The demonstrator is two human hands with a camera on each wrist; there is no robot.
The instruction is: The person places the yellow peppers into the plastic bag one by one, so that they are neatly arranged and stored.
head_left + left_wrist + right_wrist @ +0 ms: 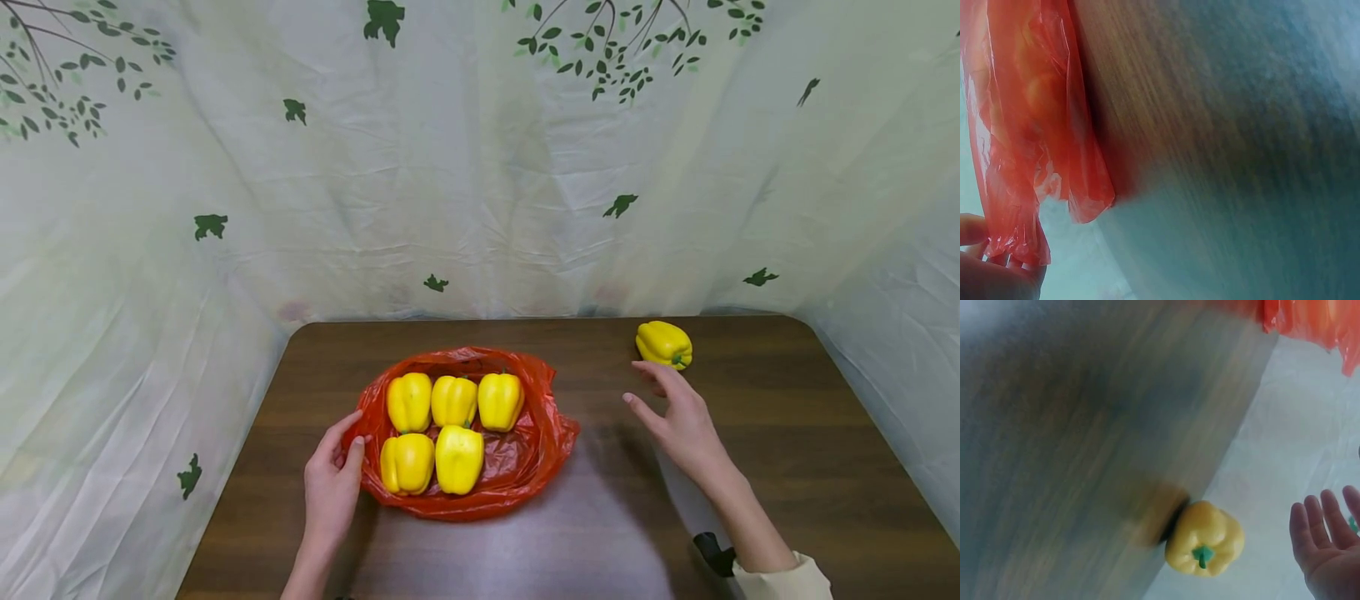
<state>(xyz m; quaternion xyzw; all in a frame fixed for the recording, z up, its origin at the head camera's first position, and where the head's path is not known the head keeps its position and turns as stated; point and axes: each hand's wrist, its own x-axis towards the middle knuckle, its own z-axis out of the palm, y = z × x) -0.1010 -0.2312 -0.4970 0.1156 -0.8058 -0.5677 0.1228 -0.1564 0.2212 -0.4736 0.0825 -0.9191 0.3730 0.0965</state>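
A red plastic bag point(551, 417) lies spread wide on the table, its mouth facing up. Inside it sit several yellow bell peppers point(460, 460) in two rows, with bare red plastic at the front right. My left hand point(333, 483) pinches the bag's left rim between thumb and fingers; the left wrist view shows the gathered plastic point(1019, 240) at the fingertips. One more yellow bell pepper point(663, 343) lies on its side near the table's far edge, its green stem point(1202, 555) showing. Just in front of it my right hand point(682, 429) hovers with fingers spread, holding nothing.
The brown wooden table point(765, 433) has rounded far corners. Pale cloth curtains point(480, 183) with printed leaves hang behind it and along both sides. A black band point(712, 554) sits at the right wrist, beside a cream sleeve point(783, 579).
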